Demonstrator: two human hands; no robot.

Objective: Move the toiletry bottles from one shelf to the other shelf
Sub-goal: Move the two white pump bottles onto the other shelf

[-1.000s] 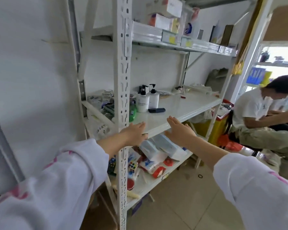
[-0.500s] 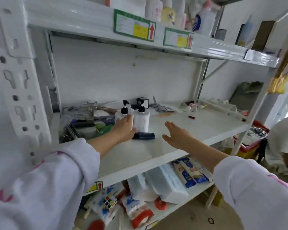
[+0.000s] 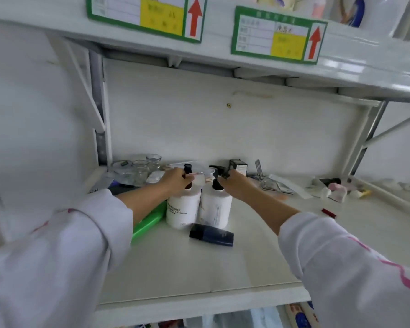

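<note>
Left hand [image 3: 175, 182] and right hand [image 3: 233, 185] each close over the black pump head of a white cylindrical plastic bottle [image 3: 182, 209], [image 3: 214, 210], both upright mid-shelf [image 3: 199, 268], likely for lifting by the neck

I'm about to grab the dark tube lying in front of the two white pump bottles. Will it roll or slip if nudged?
The dark tube lies on its side on the smooth white shelf, so a nudge would probably slide it. It looks flattened toward one end, so rolling far seems unlikely. Being small, it is likely light.
</note>
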